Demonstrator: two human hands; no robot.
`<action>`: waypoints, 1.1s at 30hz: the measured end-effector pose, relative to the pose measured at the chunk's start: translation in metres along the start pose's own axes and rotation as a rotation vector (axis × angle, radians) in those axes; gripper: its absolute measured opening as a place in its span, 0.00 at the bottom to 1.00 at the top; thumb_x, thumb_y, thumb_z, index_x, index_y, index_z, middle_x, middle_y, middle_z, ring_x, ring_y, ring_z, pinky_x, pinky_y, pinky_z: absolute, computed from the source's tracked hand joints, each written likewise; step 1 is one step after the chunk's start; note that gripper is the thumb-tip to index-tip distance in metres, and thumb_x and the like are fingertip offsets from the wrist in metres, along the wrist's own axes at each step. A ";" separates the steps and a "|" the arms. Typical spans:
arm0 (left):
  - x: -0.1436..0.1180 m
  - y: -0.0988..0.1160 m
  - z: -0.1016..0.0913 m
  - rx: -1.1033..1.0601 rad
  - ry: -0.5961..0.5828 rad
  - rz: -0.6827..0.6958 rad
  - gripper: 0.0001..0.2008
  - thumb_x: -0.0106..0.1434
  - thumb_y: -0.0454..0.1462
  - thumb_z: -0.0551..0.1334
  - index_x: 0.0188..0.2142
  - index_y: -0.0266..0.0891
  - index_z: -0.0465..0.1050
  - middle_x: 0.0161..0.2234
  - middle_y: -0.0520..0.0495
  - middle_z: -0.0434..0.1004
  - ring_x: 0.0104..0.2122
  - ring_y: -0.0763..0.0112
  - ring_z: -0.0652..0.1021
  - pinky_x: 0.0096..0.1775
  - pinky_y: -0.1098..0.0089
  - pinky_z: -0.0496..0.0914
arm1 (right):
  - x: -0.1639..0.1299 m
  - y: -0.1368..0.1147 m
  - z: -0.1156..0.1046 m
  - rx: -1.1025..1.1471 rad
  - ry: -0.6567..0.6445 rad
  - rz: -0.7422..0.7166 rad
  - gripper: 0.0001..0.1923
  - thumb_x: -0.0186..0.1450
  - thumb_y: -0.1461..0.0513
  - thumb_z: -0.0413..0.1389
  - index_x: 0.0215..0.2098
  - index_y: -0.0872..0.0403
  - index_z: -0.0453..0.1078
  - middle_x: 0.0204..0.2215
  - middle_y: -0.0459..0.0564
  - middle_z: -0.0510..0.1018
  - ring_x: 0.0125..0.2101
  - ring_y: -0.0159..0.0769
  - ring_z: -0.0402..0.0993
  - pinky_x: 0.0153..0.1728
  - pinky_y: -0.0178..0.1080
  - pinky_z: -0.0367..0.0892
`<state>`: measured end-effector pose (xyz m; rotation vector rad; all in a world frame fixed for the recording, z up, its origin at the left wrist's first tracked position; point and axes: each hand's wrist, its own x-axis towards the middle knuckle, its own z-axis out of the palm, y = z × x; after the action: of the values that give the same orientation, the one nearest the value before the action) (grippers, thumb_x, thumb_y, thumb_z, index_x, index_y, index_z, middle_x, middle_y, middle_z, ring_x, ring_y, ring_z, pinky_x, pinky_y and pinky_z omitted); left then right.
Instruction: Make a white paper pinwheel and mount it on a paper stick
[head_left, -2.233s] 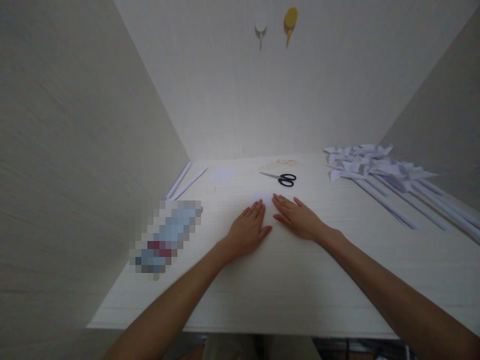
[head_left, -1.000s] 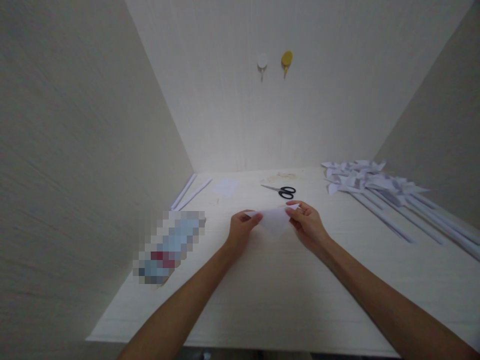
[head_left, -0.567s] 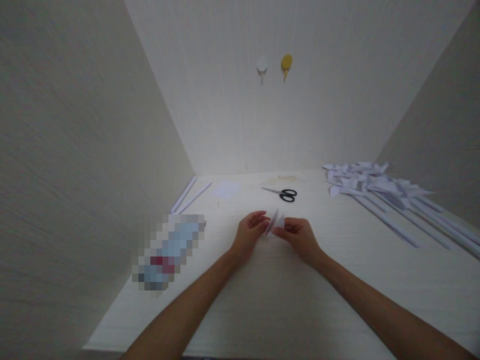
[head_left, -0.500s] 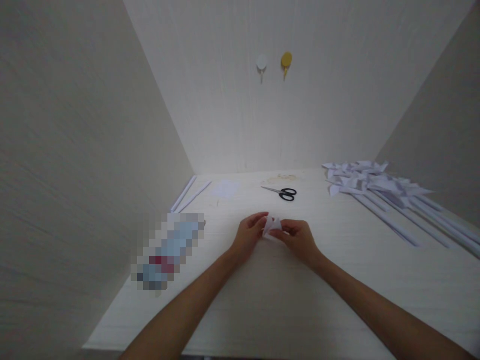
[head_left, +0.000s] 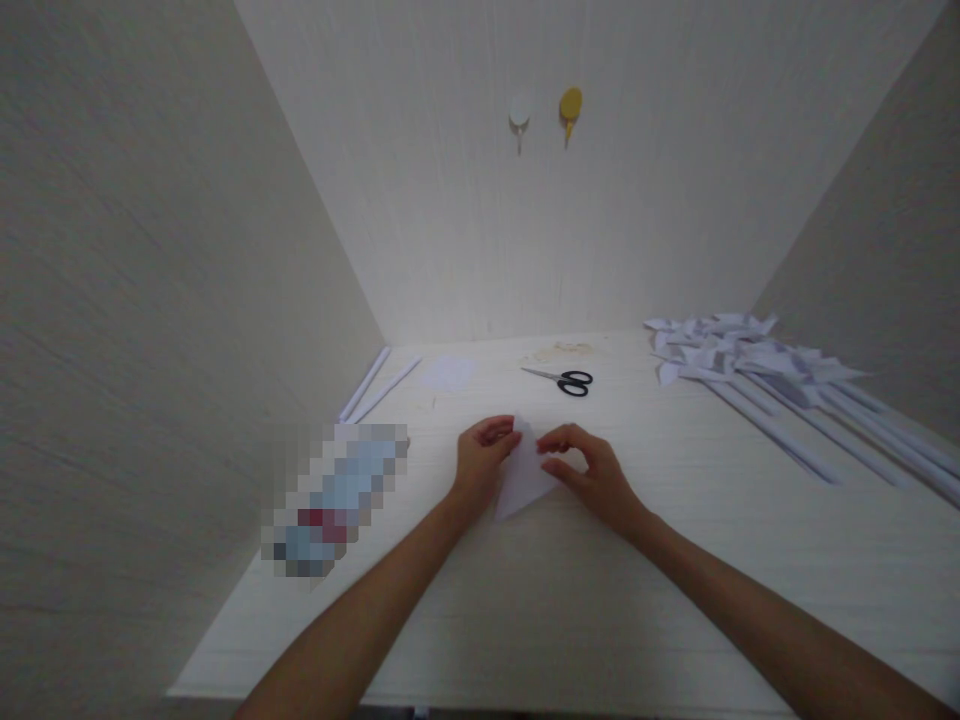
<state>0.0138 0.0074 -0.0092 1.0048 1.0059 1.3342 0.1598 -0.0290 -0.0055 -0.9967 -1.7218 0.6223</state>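
Spread wider since earlier: white paper (head_left: pixel 523 485), 7 o'clock of scissors (head_left: pixel 564 380), pinched by left hand (head_left: pixel 478 460); right hand (head_left: pixel 598 472) half-open at 3 o'clock, contact unclear. Folding apparently being done; right-hand pinch seemingly required.

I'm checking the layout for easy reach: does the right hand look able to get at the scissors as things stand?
Likely yes: the scissors lie just beyond the right hand, with nothing visible between them. The left hand holds the paper; the right hand's fingers look parted near its edge.
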 end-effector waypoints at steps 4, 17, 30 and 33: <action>0.007 0.001 -0.006 -0.041 0.082 0.041 0.16 0.39 0.33 0.66 0.31 0.35 0.70 0.26 0.50 0.74 0.25 0.78 0.72 0.30 0.73 0.65 | 0.008 0.009 -0.001 0.075 -0.078 0.299 0.10 0.53 0.57 0.55 0.28 0.57 0.68 0.22 0.46 0.70 0.22 0.30 0.64 0.21 0.32 0.60; -0.006 0.002 0.002 0.274 -0.137 0.145 0.15 0.47 0.37 0.63 0.36 0.37 0.65 0.34 0.45 0.73 0.29 0.71 0.75 0.31 0.71 0.68 | 0.009 0.019 -0.005 0.370 0.118 0.532 0.12 0.49 0.56 0.58 0.17 0.58 0.67 0.10 0.40 0.62 0.13 0.23 0.54 0.15 0.31 0.47; -0.013 0.006 0.007 0.474 -0.487 0.229 0.24 0.48 0.40 0.62 0.46 0.37 0.67 0.41 0.43 0.73 0.41 0.61 0.71 0.43 0.64 0.64 | 0.008 0.015 -0.002 0.199 0.081 0.453 0.23 0.44 0.55 0.60 0.10 0.53 0.48 0.10 0.36 0.49 0.14 0.21 0.44 0.15 0.30 0.41; -0.009 0.004 0.003 0.338 -0.369 0.047 0.15 0.52 0.42 0.59 0.36 0.33 0.73 0.31 0.44 0.76 0.32 0.64 0.74 0.36 0.65 0.67 | 0.009 0.018 -0.003 0.174 0.059 0.436 0.24 0.46 0.54 0.58 0.10 0.53 0.46 0.11 0.37 0.48 0.14 0.22 0.43 0.15 0.30 0.41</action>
<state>0.0161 -0.0019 -0.0045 1.4768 0.9427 0.9818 0.1670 -0.0116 -0.0138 -1.2613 -1.3777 0.9929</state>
